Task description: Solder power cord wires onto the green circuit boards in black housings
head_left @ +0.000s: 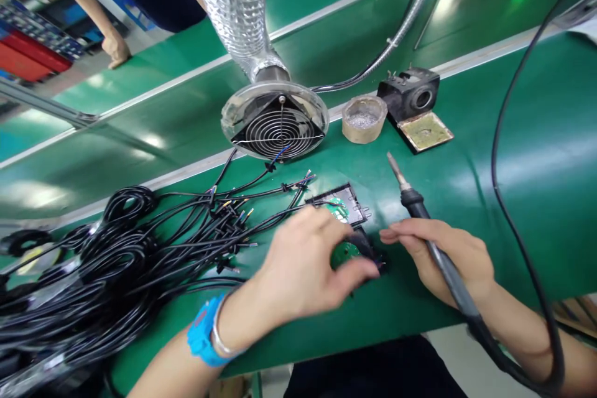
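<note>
My right hand (pixel 466 264) is wrapped round the grey handle of a soldering iron (pixel 445 270), its metal tip pointing up and away. My left hand (pixel 301 261) hovers, slightly blurred, over a small black case with a green circuit board (pixel 344 253). Its thumb stands apart from the bent fingers, and I see no firm grip on the case. Just beyond it lies another black-edged case half (pixel 358 214) with a green board, partly covered by that hand. Black cables run from the left towards these parts.
Bundles of black cables (pixel 125 261) with stripped ends fill the left. A fume extractor fan (pixel 280 127) hangs at the back. Beside it stand a solder-filled cup (pixel 364 121) and an iron stand with a sponge (pixel 426 130). A co-worker's hand (pixel 115 48) rests across the bench.
</note>
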`<action>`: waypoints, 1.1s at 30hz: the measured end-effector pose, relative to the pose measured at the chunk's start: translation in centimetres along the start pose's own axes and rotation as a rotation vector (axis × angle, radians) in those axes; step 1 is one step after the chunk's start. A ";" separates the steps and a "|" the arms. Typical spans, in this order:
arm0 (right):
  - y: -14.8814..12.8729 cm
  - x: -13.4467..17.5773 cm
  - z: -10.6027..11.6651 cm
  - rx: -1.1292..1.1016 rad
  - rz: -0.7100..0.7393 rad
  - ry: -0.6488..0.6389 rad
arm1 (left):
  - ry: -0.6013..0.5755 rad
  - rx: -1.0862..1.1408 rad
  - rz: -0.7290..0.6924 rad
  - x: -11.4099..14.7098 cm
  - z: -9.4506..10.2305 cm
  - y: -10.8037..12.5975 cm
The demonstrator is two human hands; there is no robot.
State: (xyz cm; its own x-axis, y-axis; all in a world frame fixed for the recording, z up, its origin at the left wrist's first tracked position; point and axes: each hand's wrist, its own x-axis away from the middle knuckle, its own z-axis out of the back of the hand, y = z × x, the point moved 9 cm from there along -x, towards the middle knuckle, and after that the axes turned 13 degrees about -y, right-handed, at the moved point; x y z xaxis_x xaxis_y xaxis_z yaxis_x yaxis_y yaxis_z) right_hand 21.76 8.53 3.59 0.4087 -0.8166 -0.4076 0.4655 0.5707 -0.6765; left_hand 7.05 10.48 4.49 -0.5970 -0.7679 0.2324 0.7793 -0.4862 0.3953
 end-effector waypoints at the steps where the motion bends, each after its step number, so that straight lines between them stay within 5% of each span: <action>1: -0.1 0.0 0.0 0.008 -0.008 0.003 | -0.057 0.064 -0.022 0.6 -1.1 0.8; 4: -0.5 0.1 0.1 0.005 -0.025 0.024 | -0.086 0.296 0.000 2.1 -2.5 1.4; 7: -1.0 0.2 0.2 -0.028 -0.035 0.054 | -0.030 0.763 0.131 3.5 -2.4 -0.5; 11: -1.5 0.0 -1.0 -0.236 -0.074 -0.008 | -0.117 1.168 0.214 4.2 -3.7 -1.0; 22: -4.0 0.3 -1.4 -0.109 -0.005 0.170 | 0.092 0.887 0.257 2.3 -2.9 -1.3; 27: -4.6 1.3 -2.1 -0.033 0.118 -0.009 | -0.072 0.244 0.228 0.8 -3.4 -0.7; 33: -0.4 3.1 1.2 -0.191 0.003 0.117 | -0.164 -0.032 0.162 0.5 -4.3 -0.2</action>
State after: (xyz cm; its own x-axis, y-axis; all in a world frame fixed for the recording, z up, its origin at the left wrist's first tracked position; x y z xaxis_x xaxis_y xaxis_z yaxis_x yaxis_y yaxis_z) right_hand 23.77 5.86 3.28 0.3105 -0.8258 -0.4708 0.3030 0.5555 -0.7744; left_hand 7.37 8.39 0.67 -0.4847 -0.7600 0.4331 0.8715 -0.3772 0.3134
